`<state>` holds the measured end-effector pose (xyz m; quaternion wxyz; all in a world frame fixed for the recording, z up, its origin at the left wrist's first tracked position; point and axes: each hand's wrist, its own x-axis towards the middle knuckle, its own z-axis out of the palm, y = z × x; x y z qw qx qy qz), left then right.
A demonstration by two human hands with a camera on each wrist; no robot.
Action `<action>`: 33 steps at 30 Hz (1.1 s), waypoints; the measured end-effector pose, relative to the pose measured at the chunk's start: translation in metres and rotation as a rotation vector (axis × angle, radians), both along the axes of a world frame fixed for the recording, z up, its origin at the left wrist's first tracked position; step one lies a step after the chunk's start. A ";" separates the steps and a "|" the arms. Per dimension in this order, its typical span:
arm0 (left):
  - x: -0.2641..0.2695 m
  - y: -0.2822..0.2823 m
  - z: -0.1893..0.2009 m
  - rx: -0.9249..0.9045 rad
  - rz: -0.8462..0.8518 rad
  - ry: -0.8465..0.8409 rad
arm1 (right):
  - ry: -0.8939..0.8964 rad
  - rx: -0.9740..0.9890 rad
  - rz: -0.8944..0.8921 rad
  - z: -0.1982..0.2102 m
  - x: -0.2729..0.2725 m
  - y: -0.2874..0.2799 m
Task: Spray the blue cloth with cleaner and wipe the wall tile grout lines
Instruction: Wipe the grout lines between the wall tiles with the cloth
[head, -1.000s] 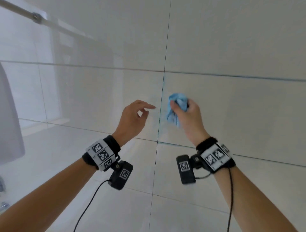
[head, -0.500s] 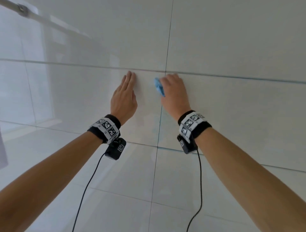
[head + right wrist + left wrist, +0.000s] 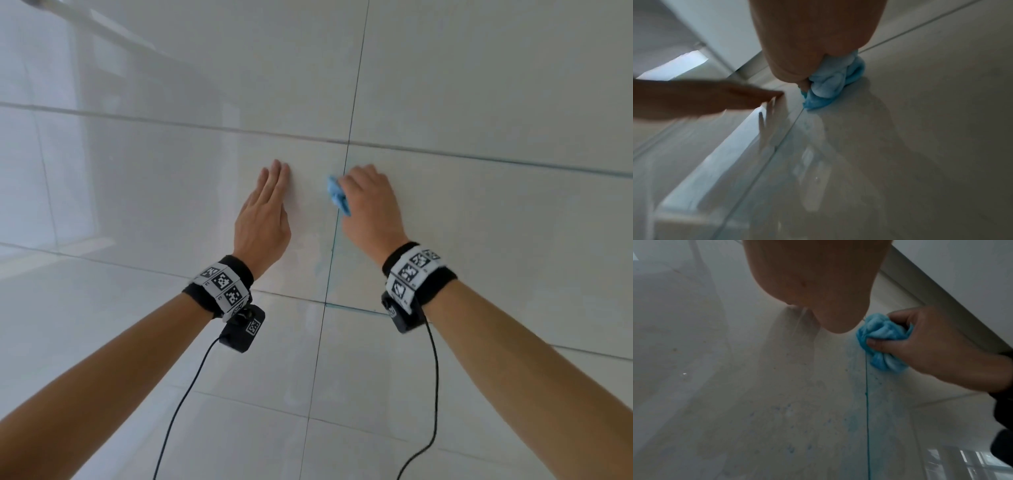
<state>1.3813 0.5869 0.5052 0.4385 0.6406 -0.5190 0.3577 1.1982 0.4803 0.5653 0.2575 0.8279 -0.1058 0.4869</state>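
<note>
Both hands sit lower on the wall than half a second ago, sliding down from just under the horizontal grout line; a second ago my left hand was off the wall altogether.

Starting at the left, my left hand (image 3: 263, 219) lies flat on the wall tile (image 3: 171, 192), fingers straight and together, holding nothing — only a brace. If that palm slips on the glossy tile, my weight shifts and the wiping stroke jerks off its line.

Just right of those fingertips runs the vertical grout line (image 3: 337, 226), tinted blue-green below the cloth in the left wrist view, with faint blue speckles on the tile either side. I judge that to be cleaner; if it runs down unwiped it may streak or dry in the joint.

Right of the line, my right hand (image 3: 370, 205) is curled around the blue cloth (image 3: 337, 197), thumb and fingers pinching it into a bunch pressed against the wall at the grout line. The bunch pokes out past the thumb side of the fist, so little cloth meets the joint — it could drift onto plain tile and miss the grout, or a loose fold could work free and leave knuckles rubbing the wall.
</note>
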 end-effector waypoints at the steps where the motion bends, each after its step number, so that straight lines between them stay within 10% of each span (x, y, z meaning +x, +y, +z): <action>1: 0.001 0.001 0.000 0.006 0.005 -0.006 | 0.060 -0.021 0.007 -0.010 -0.002 0.002; 11: 0.000 0.002 0.001 0.018 0.037 -0.010 | -0.073 0.104 -0.071 0.056 0.001 0.009; 21: -0.003 0.008 -0.003 0.060 0.042 -0.016 | 0.190 -0.009 0.004 -0.109 -0.014 0.008; 33: -0.009 0.004 -0.007 0.071 0.090 -0.017 | -0.020 0.103 -0.165 0.077 -0.013 0.014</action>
